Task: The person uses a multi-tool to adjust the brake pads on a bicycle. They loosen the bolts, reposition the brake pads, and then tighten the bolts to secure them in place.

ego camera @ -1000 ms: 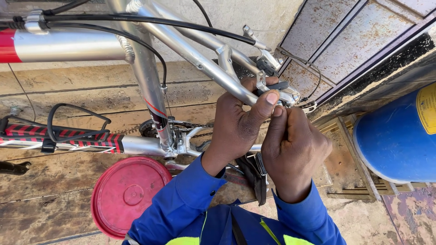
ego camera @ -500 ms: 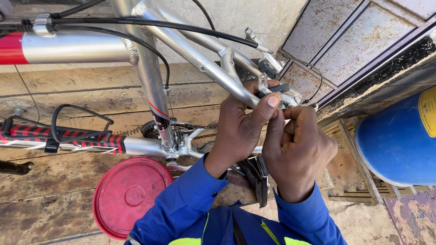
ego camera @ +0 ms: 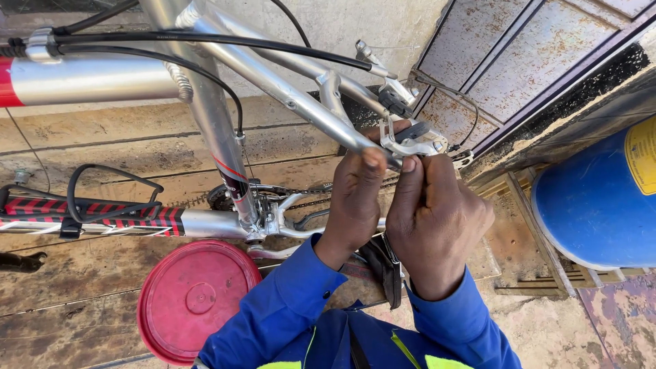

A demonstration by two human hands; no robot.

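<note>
A silver brake arm (ego camera: 413, 142) on the rear stay of the bicycle frame (ego camera: 273, 82) is pinched by the fingertips of the left hand (ego camera: 355, 198) and the right hand (ego camera: 437, 219), both grips narrow. The fitting of the brake seems to be in hand; steady, small finger pressure is called for. A red lid (ego camera: 195, 301) lies below, a blue barrel (ego camera: 594, 198) stands at the right.

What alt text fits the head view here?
Both hands, left hand and right hand, pinch the rim brake arm on a silver bicycle frame. A red round lid lies below and a blue barrel stands right.
</note>
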